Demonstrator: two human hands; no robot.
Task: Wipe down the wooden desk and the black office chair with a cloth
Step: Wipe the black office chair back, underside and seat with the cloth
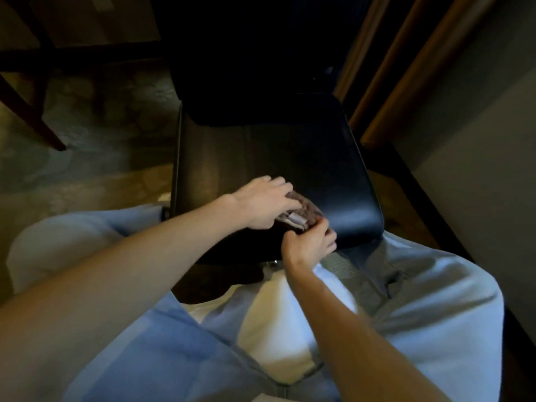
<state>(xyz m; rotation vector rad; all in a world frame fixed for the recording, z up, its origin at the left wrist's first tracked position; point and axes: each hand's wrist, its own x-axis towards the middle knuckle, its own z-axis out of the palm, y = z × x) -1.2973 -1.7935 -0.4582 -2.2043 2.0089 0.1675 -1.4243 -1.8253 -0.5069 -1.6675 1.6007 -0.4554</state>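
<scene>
- Two hands meet over the near edge of the black office chair [304,158], both on one folded cloth [304,208] (brownish, with a pale tag or label showing at its near side).
- The cloth lies on the front part of the seat, a little left of the seat's middle, touching the leather.
- The left hand [265,203] rests flat on top of the cloth, its fingers fairly straight and slightly spread, pressing down.
- The right hand [309,242] comes from below; its fingers are curled and pinch the cloth's near edge, thumb on top.
- The person wears light blue trousers [435,285] and a white top [278,323], with knees apart either side of the seat front.
- A wooden leg [34,105] stands on the patterned floor [110,117] at far left; wood trim [406,76] runs along the wall at right.
</scene>
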